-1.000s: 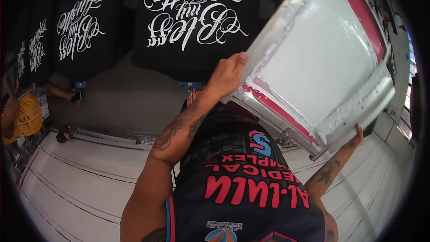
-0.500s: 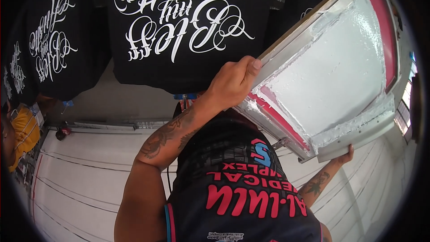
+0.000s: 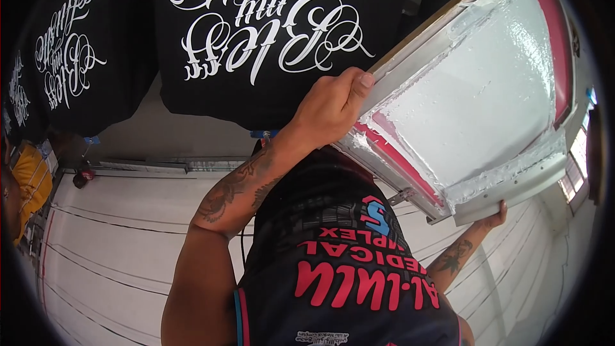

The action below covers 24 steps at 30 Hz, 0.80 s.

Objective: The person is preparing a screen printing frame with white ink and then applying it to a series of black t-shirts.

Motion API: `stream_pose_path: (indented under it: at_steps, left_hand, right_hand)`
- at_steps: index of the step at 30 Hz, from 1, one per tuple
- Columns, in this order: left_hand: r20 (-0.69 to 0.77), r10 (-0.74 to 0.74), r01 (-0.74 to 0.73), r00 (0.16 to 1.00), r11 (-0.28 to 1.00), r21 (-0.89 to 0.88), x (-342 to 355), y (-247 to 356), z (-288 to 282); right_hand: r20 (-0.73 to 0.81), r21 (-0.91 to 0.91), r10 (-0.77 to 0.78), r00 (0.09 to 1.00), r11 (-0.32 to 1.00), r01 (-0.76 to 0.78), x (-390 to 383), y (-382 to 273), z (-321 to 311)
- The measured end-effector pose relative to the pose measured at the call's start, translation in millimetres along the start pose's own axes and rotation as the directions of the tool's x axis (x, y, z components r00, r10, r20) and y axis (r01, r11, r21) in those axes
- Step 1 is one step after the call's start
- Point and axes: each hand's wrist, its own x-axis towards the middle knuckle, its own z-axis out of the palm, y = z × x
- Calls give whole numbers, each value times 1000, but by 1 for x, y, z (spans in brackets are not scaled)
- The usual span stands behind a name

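Note:
My left hand (image 3: 330, 106) is closed on the near left edge of a silkscreen frame (image 3: 410, 48), held tilted at the upper right. Its mesh (image 3: 487, 83) is smeared with white ink, with pink-red bands along two sides. My right hand (image 3: 492, 216) grips the lower edge, at a pale metal bar (image 3: 525, 182) with small fastenings; its fingers are partly hidden beneath. Just left of the screen, a black shirt (image 3: 269, 99) with white script lies spread, close to my left hand.
More printed black shirts (image 3: 115, 77) hang in a row at the left. A person in a yellow top (image 3: 32, 179) is at the far left edge. A white surface crossed by dark lines (image 3: 115, 243) and a metal rail (image 3: 154, 167) lie below the shirts. A barred window (image 3: 576, 173) shows at the far right.
Since a second ago the screen has shifted slightly right in view, with both hands still on it. My right hand appears lower. The shirts appear larger and further left.

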Motion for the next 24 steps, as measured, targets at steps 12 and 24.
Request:
stream_pose_path:
  at_steps: [12, 24]
  left_hand:
    - [-182, 151, -124, 972, 981, 151, -29, -21, 48]
    - [-564, 4, 118, 826, 976, 180, -81, -48, 174]
  right_hand:
    - [137, 95, -101, 985, 991, 89, 51, 31, -20]
    - [681, 100, -19, 732, 993, -67, 201, 42, 5]
